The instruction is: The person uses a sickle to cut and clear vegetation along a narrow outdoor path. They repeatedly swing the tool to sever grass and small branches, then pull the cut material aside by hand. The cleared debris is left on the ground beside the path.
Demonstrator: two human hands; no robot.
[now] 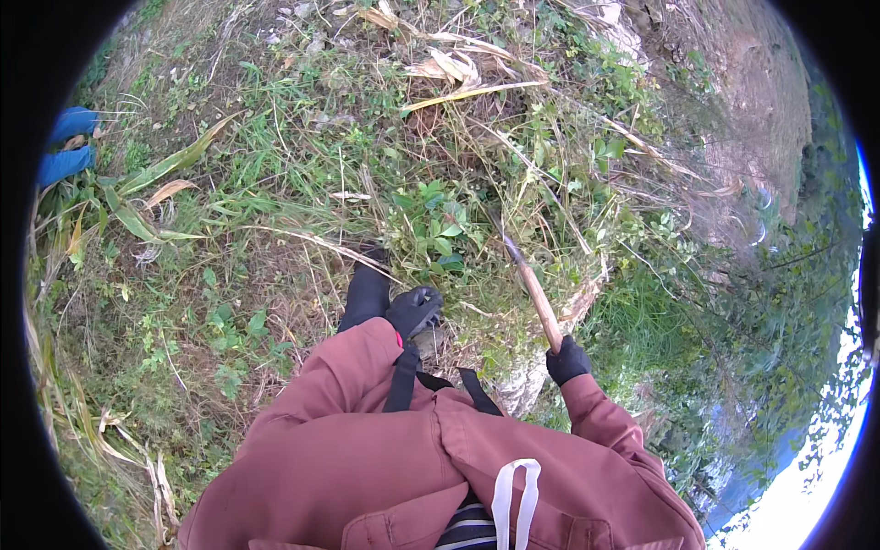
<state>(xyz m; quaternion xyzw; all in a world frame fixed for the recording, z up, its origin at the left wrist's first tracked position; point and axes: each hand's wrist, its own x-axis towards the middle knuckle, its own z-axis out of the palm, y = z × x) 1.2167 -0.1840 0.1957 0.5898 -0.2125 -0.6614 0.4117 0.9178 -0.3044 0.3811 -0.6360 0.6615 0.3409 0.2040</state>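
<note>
My right hand [568, 360], in a dark glove, grips the lower end of a wooden handle [538, 297]. The handle slants up and away to a narrow metal blade [510, 247], whose far part is lost among the weeds. My left hand [415, 311], also gloved, is in front of my body beside my dark trouser leg [366, 292]. Its fingers are curled, and whether anything is between them cannot be made out. A dry stalk [323, 242] ends close to it. Just beyond both hands grows a leafy green plant [440, 230].
Weeds and grass cover the sloping ground. Dry corn stalks and husks [457, 69] lie ahead. At the far left are a person's blue-clad legs [72, 144], near bent corn leaves [165, 165]. On the right, a pale rock [526, 385] and dense bushes [770, 295] border the slope.
</note>
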